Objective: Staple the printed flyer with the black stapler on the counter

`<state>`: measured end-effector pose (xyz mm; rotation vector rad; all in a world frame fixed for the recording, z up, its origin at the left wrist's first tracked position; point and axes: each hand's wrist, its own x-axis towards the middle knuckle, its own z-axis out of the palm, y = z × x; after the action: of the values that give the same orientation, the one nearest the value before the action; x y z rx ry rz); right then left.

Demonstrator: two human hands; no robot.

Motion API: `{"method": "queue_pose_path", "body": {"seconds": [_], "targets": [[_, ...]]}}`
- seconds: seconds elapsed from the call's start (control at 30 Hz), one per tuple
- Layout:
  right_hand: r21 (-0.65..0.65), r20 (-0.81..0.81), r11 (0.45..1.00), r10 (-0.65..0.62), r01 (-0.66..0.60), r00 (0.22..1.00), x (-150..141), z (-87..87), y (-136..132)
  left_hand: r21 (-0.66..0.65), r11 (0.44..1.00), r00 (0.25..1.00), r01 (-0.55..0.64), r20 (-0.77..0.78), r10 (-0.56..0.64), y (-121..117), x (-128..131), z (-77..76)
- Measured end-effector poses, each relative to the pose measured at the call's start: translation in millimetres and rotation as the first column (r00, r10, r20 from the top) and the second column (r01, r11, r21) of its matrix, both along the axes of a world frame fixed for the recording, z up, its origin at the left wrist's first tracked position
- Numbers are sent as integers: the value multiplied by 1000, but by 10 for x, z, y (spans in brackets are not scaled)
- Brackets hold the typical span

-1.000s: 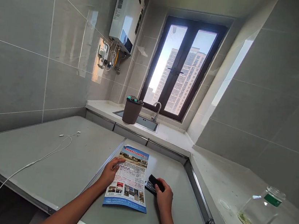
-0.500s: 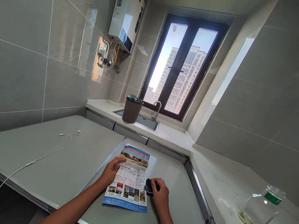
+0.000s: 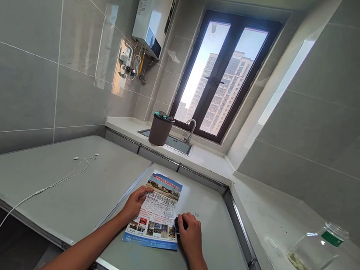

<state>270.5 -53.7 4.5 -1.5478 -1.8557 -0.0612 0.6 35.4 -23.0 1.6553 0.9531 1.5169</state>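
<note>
A printed flyer with a blue sky photo at its top, red and black text and a row of small pictures lies flat before me. My left hand rests on its left edge, fingers stretched over the paper and gripping nothing. At the flyer's lower right edge, my right hand is closed over a small black tool that looks like a hole punch. Most of the tool is hidden under the fingers, and I cannot tell whether the paper's edge is inside it.
The grey folding table carries a white cable on its left half. Beyond it, a brown bin stands by the sink. To the right, a glass jar with a green label sits on the white counter.
My right hand has shifted slightly and now covers more of the black tool. Small dark marks show on the table beyond it. My left hand stays on the flyer; the view has shifted slightly.
</note>
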Motion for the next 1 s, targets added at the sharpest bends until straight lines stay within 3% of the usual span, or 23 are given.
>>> {"method": "queue_pose_path", "body": {"seconds": [0.43,1.0], "targets": [[18,65,999,-33,32,997,-136,-30,-24,10,998,997,70,39,-70,-80,33,85],[37,183,997,-80,74,980,-291,25,-90,16,998,997,67,42,-67,-132,76,149]]}}
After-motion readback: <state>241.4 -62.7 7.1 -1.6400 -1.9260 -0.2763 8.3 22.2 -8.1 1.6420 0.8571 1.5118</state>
